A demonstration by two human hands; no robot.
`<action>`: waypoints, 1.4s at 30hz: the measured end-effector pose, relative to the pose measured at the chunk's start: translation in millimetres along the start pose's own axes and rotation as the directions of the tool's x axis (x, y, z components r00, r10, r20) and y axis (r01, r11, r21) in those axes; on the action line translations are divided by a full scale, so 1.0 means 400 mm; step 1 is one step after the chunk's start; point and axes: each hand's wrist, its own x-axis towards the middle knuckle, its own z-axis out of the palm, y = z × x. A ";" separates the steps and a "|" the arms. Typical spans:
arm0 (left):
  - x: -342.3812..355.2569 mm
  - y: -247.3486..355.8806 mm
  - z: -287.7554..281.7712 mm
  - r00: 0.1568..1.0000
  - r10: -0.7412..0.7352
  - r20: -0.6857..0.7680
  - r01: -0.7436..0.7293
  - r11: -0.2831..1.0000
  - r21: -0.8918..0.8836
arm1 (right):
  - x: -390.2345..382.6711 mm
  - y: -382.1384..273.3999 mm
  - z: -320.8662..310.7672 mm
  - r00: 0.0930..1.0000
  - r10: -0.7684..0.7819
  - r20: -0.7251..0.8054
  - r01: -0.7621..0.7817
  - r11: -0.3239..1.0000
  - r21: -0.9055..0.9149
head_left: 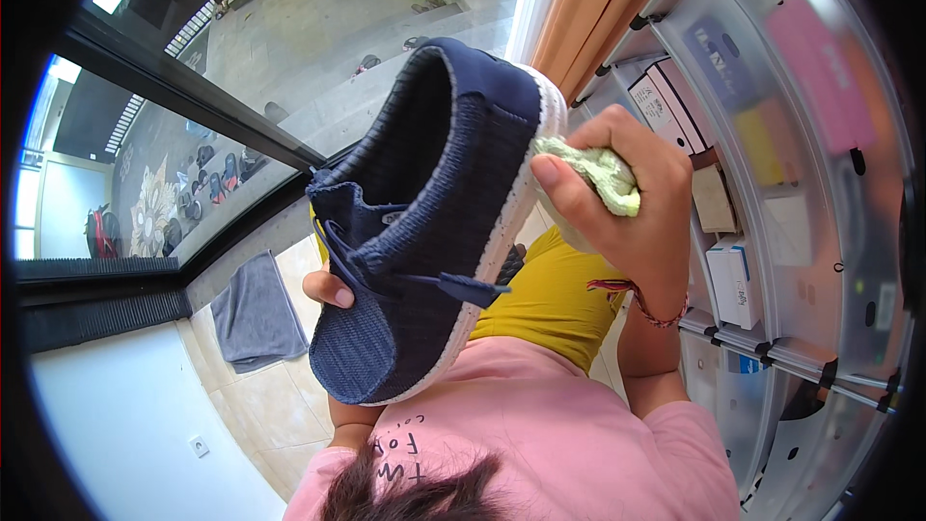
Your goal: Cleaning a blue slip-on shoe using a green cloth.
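A navy blue fabric shoe (424,174) with a white speckled sole is held up in front of my chest, its toe toward me and its heel at the top. My left hand (328,287) grips it near the toe; only the thumb shows on the upper, and the fingers are hidden behind the shoe. In my right hand (627,188) a pale green cloth (600,174) is bunched between thumb and fingers. The cloth touches the edge of the sole near the heel. Dark laces hang across the shoe's side.
Clear-fronted shelves (801,222) with boxes stand close on my right. To the left are a glass door with a black frame (193,77) and a grey towel (258,314) on the tiled floor. Several shoes lie outside beyond the glass.
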 end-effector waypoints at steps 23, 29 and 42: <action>0.038 0.003 0.041 0.999 0.005 0.052 -0.003 0.999 -0.035 | -0.019 0.011 0.028 0.944 -0.282 -0.169 0.213 0.916 -0.339; 0.048 0.001 0.048 0.998 0.012 0.063 -0.008 0.999 -0.050 | -0.025 0.025 0.039 0.953 -0.218 -0.209 0.166 0.956 -0.240; 0.124 -0.046 0.100 0.995 0.029 0.091 -0.022 0.997 -0.073 | -0.038 0.005 0.041 0.967 -0.198 -0.158 0.199 0.980 -0.007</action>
